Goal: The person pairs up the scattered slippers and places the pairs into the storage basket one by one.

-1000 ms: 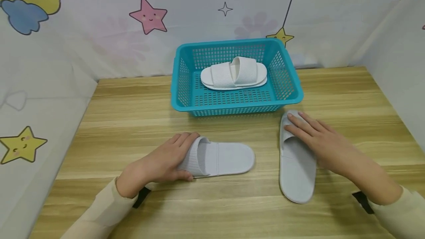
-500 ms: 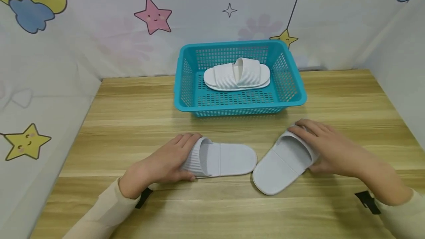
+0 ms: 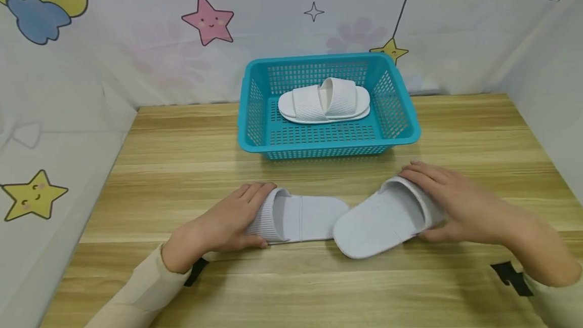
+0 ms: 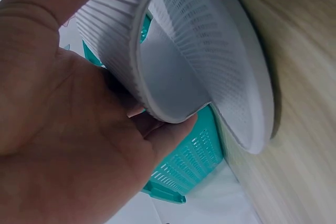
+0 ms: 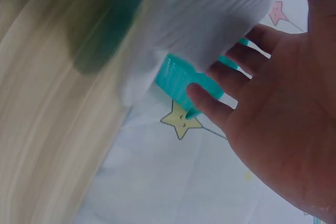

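Observation:
My left hand (image 3: pixel 225 219) grips a grey slipper (image 3: pixel 316 215) around its ribbed strap, thumb on the near side and fingers over the far side. That slipper lies on the table with its heel to the right. A second grey slipper (image 3: pixel 371 227) is held by my right hand (image 3: pixel 460 206) at the strap, thumb and fingers on opposite sides. It slants, heel toward the lower left, and its heel overlaps the first slipper's heel in the head view. The right wrist view shows this slipper (image 5: pixel 210 19) blurred, its edge close over the table.
A teal mesh basket (image 3: pixel 328 148) stands behind the slippers near the back edge of the wooden table (image 3: pixel 182 156). Inside it lies a pair of white slippers (image 3: pixel 307 103). A printed cloth (image 3: pixel 273 19) with stars hangs behind and along both sides.
My right hand has turned the right slipper from pointing straight ahead to a slant and brought its heel leftward over the left slipper's heel. The left hand stays on its slipper.

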Available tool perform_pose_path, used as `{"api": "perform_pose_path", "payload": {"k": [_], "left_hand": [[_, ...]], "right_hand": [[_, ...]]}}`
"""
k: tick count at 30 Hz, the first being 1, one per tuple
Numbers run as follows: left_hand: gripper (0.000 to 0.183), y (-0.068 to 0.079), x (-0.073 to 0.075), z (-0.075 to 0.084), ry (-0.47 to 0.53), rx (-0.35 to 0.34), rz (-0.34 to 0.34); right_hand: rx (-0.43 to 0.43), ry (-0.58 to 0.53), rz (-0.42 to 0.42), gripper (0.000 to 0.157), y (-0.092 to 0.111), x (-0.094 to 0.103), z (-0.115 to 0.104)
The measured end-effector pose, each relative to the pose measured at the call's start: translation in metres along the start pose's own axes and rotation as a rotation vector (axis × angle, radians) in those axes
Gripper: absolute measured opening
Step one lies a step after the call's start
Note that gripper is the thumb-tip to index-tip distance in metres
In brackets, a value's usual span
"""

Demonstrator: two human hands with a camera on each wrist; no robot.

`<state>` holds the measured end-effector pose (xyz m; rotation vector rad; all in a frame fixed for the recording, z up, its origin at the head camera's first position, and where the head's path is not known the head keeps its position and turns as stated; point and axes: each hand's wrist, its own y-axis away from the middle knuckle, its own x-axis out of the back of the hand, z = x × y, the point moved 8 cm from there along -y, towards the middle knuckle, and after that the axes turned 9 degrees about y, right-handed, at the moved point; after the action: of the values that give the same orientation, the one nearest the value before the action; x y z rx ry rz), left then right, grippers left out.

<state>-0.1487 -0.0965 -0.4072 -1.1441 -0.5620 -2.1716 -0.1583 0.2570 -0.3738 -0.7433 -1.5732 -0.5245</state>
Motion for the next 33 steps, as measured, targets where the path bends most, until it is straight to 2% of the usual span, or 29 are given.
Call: {"api": "perform_pose_path", "payload": {"k": [6,14,20,27,33], "left_hand": [[0.107,-0.002,0.0,-0.002,-0.018,0.0,0.016],[0.109,-0.002,0.002,-0.007,-0.069,0.025,0.045],[0.11,-0.003,0.004,-0.002,-0.092,-0.006,0.06],[0.111,-0.005,0.007,0.005,-0.087,-0.038,0.089],[0.112,-0.006,0.012,0.011,-0.073,-0.056,0.119]], "right_hand": [[-0.076,-0.014,0.009,0.108,-0.01,0.003,-0.011],[-0.051,-0.026,0.114,0.109,-0.019,0.009,-0.021],[-0.064,-0.038,0.132,0.108,-0.017,0.01,-0.022],[-0.077,-0.034,0.182,0.115,-0.016,0.015,-0.023],[-0.037,-0.025,0.233,0.115,-0.019,0.019,-0.029]]}}
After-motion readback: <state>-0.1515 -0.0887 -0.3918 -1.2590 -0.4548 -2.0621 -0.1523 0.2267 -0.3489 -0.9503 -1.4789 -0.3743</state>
